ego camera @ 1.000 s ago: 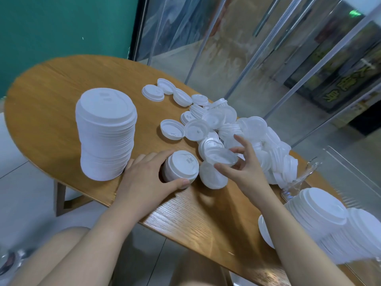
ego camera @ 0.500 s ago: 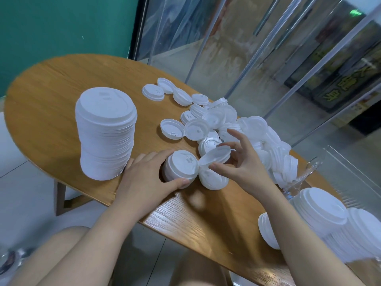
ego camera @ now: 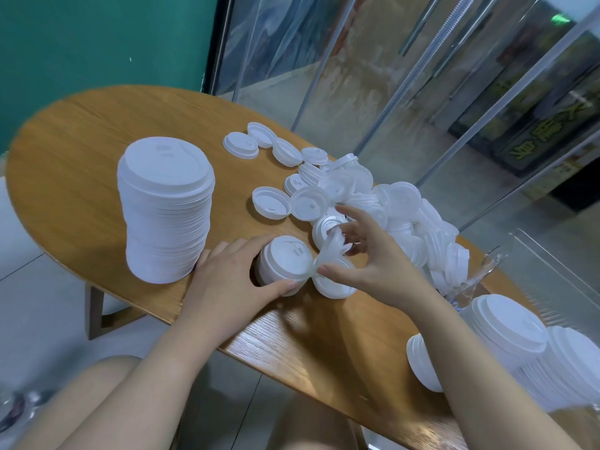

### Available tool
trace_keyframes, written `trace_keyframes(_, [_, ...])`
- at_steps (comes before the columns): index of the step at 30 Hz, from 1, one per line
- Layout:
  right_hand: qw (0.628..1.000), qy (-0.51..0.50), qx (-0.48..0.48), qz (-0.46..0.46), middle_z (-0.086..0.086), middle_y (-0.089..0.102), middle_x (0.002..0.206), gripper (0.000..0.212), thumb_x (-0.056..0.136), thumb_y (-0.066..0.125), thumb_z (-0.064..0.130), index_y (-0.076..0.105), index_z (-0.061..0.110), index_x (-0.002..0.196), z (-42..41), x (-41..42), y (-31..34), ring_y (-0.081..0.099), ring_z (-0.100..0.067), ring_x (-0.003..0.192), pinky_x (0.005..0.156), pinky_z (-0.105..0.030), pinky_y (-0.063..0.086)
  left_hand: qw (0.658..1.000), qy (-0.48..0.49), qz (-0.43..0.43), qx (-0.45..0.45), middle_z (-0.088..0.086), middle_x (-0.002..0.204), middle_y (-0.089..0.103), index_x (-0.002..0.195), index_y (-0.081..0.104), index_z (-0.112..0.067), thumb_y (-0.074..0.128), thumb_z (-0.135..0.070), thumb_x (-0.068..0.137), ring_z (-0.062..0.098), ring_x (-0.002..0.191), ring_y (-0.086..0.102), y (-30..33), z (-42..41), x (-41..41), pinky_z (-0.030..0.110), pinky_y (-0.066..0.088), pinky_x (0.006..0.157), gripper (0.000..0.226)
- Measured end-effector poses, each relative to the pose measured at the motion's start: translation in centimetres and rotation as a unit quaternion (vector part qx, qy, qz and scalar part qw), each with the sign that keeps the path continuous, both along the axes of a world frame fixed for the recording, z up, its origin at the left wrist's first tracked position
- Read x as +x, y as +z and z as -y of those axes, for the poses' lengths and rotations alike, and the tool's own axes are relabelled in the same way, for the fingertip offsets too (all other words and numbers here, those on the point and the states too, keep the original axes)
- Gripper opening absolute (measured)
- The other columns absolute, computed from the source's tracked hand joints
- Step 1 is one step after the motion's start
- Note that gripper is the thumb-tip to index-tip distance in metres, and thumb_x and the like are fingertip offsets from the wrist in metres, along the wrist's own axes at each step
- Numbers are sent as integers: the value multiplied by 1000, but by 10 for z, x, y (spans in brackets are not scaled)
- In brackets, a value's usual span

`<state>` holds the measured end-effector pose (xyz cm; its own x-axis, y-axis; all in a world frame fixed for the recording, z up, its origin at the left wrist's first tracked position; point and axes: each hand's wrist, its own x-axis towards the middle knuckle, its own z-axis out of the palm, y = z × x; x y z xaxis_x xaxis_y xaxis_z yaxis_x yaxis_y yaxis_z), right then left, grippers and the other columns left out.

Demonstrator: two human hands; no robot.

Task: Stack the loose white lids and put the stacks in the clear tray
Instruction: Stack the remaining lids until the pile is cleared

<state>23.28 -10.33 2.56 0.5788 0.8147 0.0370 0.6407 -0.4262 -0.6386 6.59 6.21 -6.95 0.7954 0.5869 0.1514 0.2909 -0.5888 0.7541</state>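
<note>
My left hand (ego camera: 227, 280) curls round a short stack of white lids (ego camera: 284, 259) near the table's front edge. My right hand (ego camera: 367, 264) pinches a single white lid (ego camera: 329, 251), tilted almost on edge and blurred, right beside that short stack. Another lid (ego camera: 334, 284) lies flat under my right hand. A tall lid stack (ego camera: 165, 206) stands to the left. A heap of loose lids (ego camera: 406, 222) spreads behind my right hand. The clear tray (ego camera: 558, 274) sits at the right with long stacks (ego camera: 519, 345) lying in it.
The wooden oval table (ego camera: 97, 131) has its front edge close to my knees. Single lids (ego camera: 240, 144) lie scattered toward the back. Glass panels and metal posts stand right behind the table's far side. A green wall rises at the back left.
My right hand lifted one lid from the heap, swung it left and tipped it up beside the short stack. My left hand stayed on the short stack.
</note>
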Motion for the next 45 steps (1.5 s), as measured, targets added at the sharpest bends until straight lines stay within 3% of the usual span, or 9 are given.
trace_keyframes(4, [1000,4,-2,-3,17,60,126,87,75,92,37,40,50,144,-12,-9,-8,62,-1,112,97,-24,52,1000,-3,4,-8,-25,117,57,142,46,-51,48,-85,64,5,108,43,1,0,-1,32,34,94,85])
trace_keyframes(11, [1000,11,-3,4,20,62,124,87,76,90,42,42,41,148,-26,-18,-22,60,-1,115,100,-29,52,1000,2,6,-7,-24,122,57,145,43,-52,71,-72,74,6,110,43,2,1,0,31,32,97,79])
trace_keyframes(21, [999,4,-19,28,23,63,117,58,72,90,49,68,32,123,-32,-20,-21,57,4,109,87,-11,45,1000,-1,-1,-4,-24,123,58,145,44,-49,73,-66,73,6,109,42,5,1,-2,29,29,91,79])
trace_keyframes(27, [997,31,-37,58,21,64,120,61,71,88,56,69,33,124,-37,-18,-23,57,0,111,88,-20,47,1000,-5,7,-13,-25,116,58,137,50,-49,52,-79,61,2,102,40,6,1,-3,29,28,87,82])
trace_keyframes(30, [997,34,-43,56,21,64,120,63,70,86,61,68,36,125,-37,-16,-25,56,0,113,88,-22,47,1000,0,0,-12,-25,117,57,134,51,-48,69,-72,69,3,101,37,6,1,-1,28,26,85,72])
trace_keyframes(33, [997,34,-50,46,22,62,121,64,69,87,61,67,38,126,-38,-16,-26,54,1,115,90,-24,48,1000,5,-2,-6,-24,120,59,133,51,-46,76,-65,71,5,104,40,5,2,-1,28,25,86,69])
trace_keyframes(37, [997,38,-49,37,24,60,126,64,74,85,59,64,38,130,-32,-19,-24,52,3,119,94,-22,46,1000,5,-2,-1,-25,128,57,147,42,-46,74,-68,72,9,115,45,3,2,-2,29,28,92,84])
trace_keyframes(41, [999,11,16,48,30,59,128,47,81,68,67,58,51,124,-5,-16,-24,55,1,125,97,-15,44,1000,-3,2,3,-25,119,57,146,42,-51,71,-77,70,8,110,45,1,1,-2,31,31,93,85])
trace_keyframes(45, [992,-10,-41,115,23,57,135,48,85,71,60,67,34,125,37,-2,-41,50,2,132,109,-21,40,1000,-3,8,3,-25,112,56,142,45,-51,71,-77,68,10,107,46,0,0,-2,31,31,90,83])
